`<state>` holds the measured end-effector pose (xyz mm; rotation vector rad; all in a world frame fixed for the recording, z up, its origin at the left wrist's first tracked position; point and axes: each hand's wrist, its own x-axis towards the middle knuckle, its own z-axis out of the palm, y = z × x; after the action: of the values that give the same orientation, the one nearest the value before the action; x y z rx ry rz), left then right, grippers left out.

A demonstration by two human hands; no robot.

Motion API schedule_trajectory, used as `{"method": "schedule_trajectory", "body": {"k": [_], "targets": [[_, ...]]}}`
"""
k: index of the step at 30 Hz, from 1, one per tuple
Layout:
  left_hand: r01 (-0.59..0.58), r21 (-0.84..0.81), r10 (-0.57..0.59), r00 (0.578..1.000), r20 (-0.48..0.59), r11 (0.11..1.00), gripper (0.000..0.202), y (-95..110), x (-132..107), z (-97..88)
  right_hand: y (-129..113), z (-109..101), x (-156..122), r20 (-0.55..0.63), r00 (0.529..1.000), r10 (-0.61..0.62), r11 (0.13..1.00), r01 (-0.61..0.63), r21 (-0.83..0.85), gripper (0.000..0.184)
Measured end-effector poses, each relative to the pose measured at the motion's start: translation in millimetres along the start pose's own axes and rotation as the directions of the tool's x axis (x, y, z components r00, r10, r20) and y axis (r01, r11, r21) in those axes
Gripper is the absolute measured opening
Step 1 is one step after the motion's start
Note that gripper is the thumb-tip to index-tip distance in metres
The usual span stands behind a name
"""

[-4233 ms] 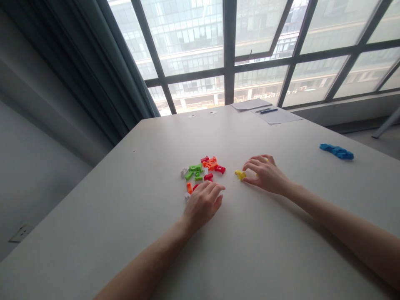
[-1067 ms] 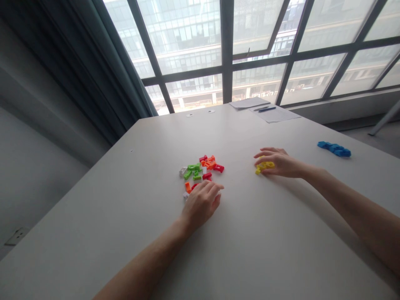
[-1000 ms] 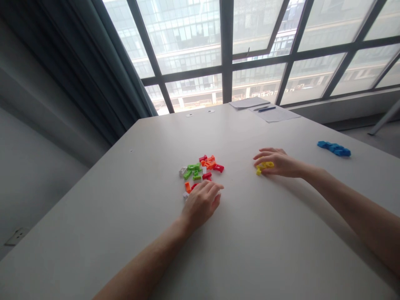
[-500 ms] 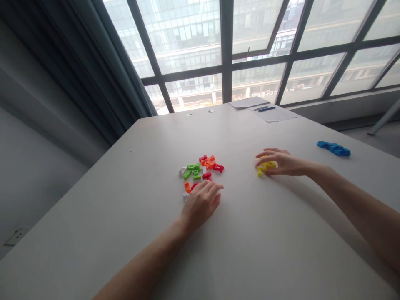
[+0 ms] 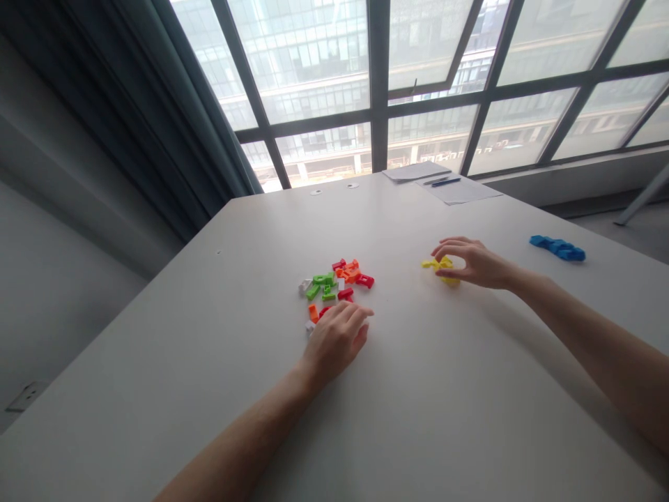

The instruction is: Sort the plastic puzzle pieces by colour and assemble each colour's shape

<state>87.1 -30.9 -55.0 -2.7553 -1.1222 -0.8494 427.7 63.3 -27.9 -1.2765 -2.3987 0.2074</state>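
Note:
My left hand [image 5: 339,333] rests on the table at the near edge of a pile of small plastic pieces, its fingers loosely extended, and it hides part of the pile. Green pieces [image 5: 323,280], orange pieces [image 5: 349,270], red pieces [image 5: 364,281] and white pieces [image 5: 304,286] lie loosely together there. To the right, the curved thumb and fingers of my right hand [image 5: 473,263] are closed around a small cluster of yellow plastic pieces [image 5: 448,280] at the tabletop. One yellow part sticks out to the left of the fingertips.
A row of blue pieces [image 5: 558,248] lies on the white table [image 5: 235,307], beyond my right forearm. Paper sheets [image 5: 470,193] with a blue pen [image 5: 446,182] lie at the far edge, below the window. A dark curtain [image 5: 172,125] hangs at the left.
My right hand has moved slightly away from me, and the yellow pieces have turned, with one part now pointing left. My left hand and the mixed pile stay where they were.

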Motion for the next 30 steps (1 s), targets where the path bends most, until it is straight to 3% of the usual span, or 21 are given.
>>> {"method": "schedule_trajectory", "body": {"k": [4,7,11,15,23,30], "targets": [[0.002,-0.002,-0.002,1.0,-0.002,1.0,0.017,0.5,0.1,-0.2,21.9,1.0,-3.8,-0.236,0.958,0.162,0.985,-0.173,-0.027,0.047],[0.007,-0.002,-0.007,1.0,0.0,1.0,0.018,0.7,0.0,-0.3,40.7,6.5,-11.1,-0.3,0.909,0.288,0.956,-0.29,0.039,0.052],[0.011,0.006,-0.011,1.0,0.005,1.0,0.018,0.6,-0.4,-0.1,51.1,10.4,-19.9,-0.266,0.872,0.411,0.906,-0.36,0.223,0.056],[0.01,0.007,-0.01,1.0,-0.003,1.0,0.018,1.0,-0.7,-0.5,46.1,9.0,-22.4,-0.198,0.882,0.427,0.868,-0.338,0.365,0.057],[0.005,0.004,-0.005,1.0,0.0,1.0,0.018,-0.1,-0.8,0.4,48.6,13.6,-22.7,-0.106,0.926,0.362,0.895,-0.314,0.316,0.061],[0.007,0.008,-0.007,1.0,0.007,1.0,0.018,0.2,-0.4,0.1,51.4,15.3,-23.0,-0.115,0.908,0.402,0.874,-0.343,0.344,0.063]]}}
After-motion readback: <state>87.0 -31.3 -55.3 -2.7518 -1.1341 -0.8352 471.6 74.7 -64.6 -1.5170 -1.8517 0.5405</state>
